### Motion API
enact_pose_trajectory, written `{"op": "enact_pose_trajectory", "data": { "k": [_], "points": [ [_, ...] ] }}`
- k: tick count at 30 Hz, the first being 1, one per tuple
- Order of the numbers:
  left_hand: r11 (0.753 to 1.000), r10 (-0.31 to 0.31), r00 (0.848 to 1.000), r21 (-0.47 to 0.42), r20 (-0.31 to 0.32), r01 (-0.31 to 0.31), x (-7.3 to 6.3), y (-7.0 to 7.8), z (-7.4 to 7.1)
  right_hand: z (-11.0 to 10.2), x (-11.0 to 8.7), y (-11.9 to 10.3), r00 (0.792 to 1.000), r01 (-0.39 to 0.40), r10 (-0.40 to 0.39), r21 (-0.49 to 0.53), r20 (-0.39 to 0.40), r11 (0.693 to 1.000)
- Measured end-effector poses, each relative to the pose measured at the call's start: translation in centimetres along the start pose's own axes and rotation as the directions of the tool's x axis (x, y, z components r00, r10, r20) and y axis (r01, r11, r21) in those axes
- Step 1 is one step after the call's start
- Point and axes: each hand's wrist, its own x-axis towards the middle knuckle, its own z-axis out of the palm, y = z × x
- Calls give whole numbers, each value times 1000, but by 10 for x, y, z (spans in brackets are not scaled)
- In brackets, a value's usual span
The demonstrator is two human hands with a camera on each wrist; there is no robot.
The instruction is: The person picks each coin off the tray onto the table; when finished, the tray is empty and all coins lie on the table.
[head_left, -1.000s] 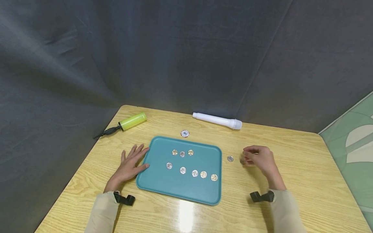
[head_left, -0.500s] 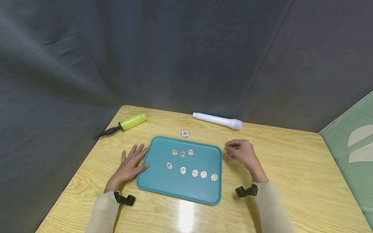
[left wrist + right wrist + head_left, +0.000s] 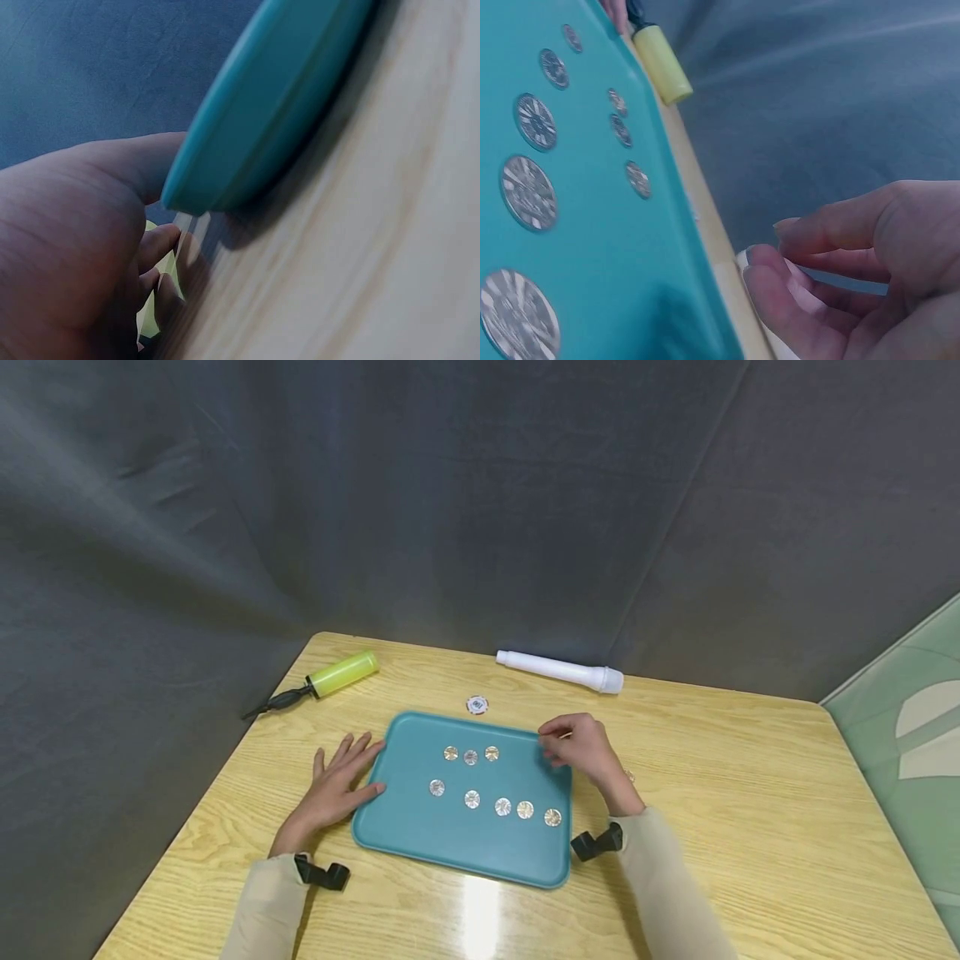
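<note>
The right hand (image 3: 585, 748) is over the far right corner of the teal tray (image 3: 450, 843), hiding part of the rim; its fingers curl toward the thumb, but whether they grasp anything cannot be told. The left hand (image 3: 330, 792), fingers extended, touches the left rim. Eight coins (image 3: 503, 807) lie inside; another coin (image 3: 629, 775) lies beside the right wrist. Beyond: poker chip (image 3: 477, 705), white microphone-shaped tube (image 3: 558, 671), yellow-green hand pump (image 3: 345, 674).
</note>
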Motion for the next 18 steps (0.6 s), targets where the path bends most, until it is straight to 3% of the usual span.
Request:
{"op": "enact_pose_trajectory", "data": {
  "k": [18],
  "points": [
    [1000, 12, 1000, 1, -4, -12, 0, -3, 1, 43, 14, -12, 998, 2, 2, -57, 65, 998]
  ]
}}
